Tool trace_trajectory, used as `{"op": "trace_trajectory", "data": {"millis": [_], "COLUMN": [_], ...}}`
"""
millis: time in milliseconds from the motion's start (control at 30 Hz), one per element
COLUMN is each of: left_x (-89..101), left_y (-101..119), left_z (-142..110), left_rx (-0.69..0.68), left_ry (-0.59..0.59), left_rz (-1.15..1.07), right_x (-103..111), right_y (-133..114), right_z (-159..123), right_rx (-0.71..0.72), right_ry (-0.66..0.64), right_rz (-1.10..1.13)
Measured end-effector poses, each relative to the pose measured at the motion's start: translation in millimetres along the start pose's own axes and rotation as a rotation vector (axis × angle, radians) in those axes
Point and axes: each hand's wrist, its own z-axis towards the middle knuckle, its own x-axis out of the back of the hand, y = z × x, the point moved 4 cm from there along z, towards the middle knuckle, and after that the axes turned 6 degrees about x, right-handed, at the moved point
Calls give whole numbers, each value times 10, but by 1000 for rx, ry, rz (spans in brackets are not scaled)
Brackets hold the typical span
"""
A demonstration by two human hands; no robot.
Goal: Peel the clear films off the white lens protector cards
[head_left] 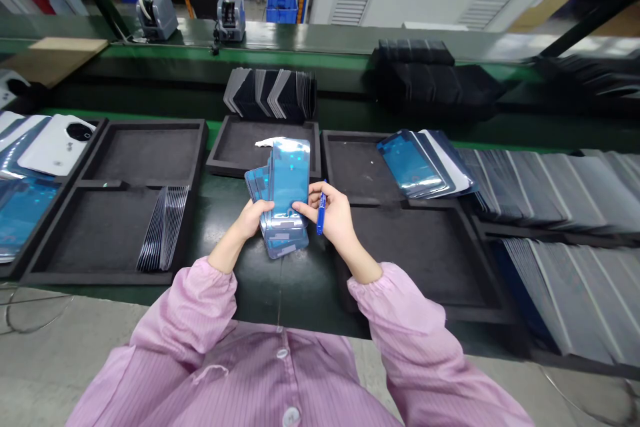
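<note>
My left hand [250, 217] is closed around a fanned stack of blue-filmed phone back panels [280, 203], held upright over the green bench. My right hand [333, 213] grips a blue pen [321, 212] and its fingertips pinch the front panel of the stack. A white strip of peeled film [269, 142] shows just behind the top of the stack. Both sleeves are pink.
Black foam trays [145, 153] lie left, centre and right. A row of thin panels [165, 227] leans in the left tray. More blue-filmed panels [425, 163] rest in the right tray. Grey panels [565, 187] are stacked far right, dark ones [273, 92] behind.
</note>
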Motion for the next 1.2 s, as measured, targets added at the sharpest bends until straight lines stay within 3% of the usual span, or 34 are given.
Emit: {"op": "trace_trajectory", "data": {"millis": [500,667,833,933,1033,1200], "left_x": [-109,-125,-34,52,88,51], "left_y": [35,9,62,137,189,202], "left_z": [-41,-42,-15,2,8,0], "left_rx": [2,17,-23,-89,-131,-137], "left_ry": [-5,17,119,202,248,261], "left_rz": [39,14,-67,-119,-148,-162], "right_x": [34,8,92,15,-103,-157], "right_y": [45,-13,-152,-193,-173,-171], "right_z": [44,8,-88,-158,-202,-167], "right_rx": [25,110,261,226,117,133], "right_ry": [92,93,240,26,-213,-216], "right_rz": [128,29,131,218,137,11]}}
